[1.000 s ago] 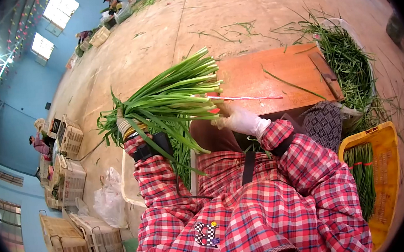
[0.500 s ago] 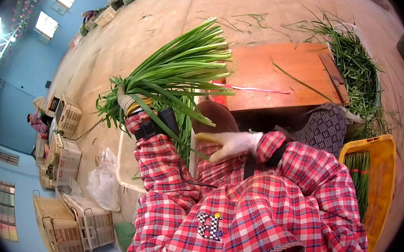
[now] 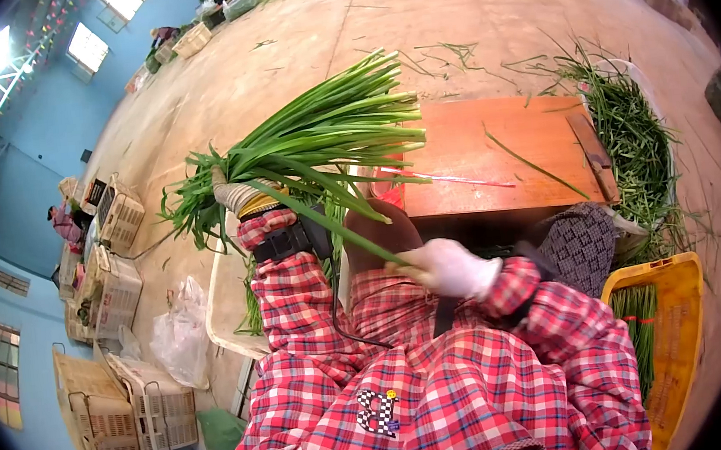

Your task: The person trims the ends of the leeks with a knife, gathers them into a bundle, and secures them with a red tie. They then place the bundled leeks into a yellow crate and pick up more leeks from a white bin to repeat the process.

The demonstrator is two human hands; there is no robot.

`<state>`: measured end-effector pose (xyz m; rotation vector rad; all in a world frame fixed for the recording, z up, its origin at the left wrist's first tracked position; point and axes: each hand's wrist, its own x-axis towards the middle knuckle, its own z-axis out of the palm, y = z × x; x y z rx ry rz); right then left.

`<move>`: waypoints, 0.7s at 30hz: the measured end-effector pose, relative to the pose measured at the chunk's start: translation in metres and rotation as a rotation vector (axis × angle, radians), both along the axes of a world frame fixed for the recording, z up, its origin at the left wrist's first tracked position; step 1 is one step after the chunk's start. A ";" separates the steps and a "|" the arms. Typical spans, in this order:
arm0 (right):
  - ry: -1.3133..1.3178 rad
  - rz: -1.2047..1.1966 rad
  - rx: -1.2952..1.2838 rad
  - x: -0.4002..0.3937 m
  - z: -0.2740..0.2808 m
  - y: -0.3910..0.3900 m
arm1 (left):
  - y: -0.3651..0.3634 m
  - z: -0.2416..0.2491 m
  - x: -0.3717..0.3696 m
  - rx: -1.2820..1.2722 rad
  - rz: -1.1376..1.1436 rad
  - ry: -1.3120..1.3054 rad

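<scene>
My left hand [image 3: 231, 192], in a glove with a ribbed cuff, is wrapped round a thick bunch of long green stalks [image 3: 325, 129]; the pale cut ends point right, and leafy tips hang at the left. My right hand [image 3: 450, 268], in a white glove, pinches the end of one long green stalk [image 3: 335, 227] that slants down from the bunch. Beyond it stands an orange-brown wooden table [image 3: 491, 143] bearing a red ribbon [image 3: 460, 179], a loose stalk [image 3: 528, 161] and a dark flat blade [image 3: 589, 146] at its right edge.
A container heaped with green trimmings [image 3: 635, 142] stands right of the table. Below it, a yellow crate [image 3: 678, 324] holds a tied green bundle [image 3: 641, 328]. Left are a white tub [image 3: 223, 312], a plastic bag [image 3: 182, 333] and several beige crates [image 3: 165, 404]. People work farther off.
My right hand has moved right and slightly down and has closed on the end of a stalk. The view has shifted slightly; my left hand keeps hold of the bunch.
</scene>
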<state>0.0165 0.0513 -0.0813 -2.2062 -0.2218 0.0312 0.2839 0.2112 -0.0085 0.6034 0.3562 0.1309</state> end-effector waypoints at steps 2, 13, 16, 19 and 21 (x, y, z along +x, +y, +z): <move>0.135 0.026 -0.249 -0.019 -0.032 -0.042 | 0.002 0.003 -0.002 0.006 0.009 -0.024; -0.379 -0.365 -0.345 0.054 -0.001 0.004 | 0.000 -0.011 -0.008 0.070 -0.158 -0.167; -0.388 -0.185 -0.318 0.033 -0.005 -0.004 | 0.003 -0.015 -0.004 -0.071 -0.064 -0.178; -0.176 -0.023 -0.468 -0.009 -0.046 -0.043 | 0.020 -0.029 0.005 -0.058 -0.141 -0.216; 0.116 -0.024 -0.713 -0.045 -0.097 -0.080 | 0.026 -0.034 0.009 -0.104 -0.257 -0.247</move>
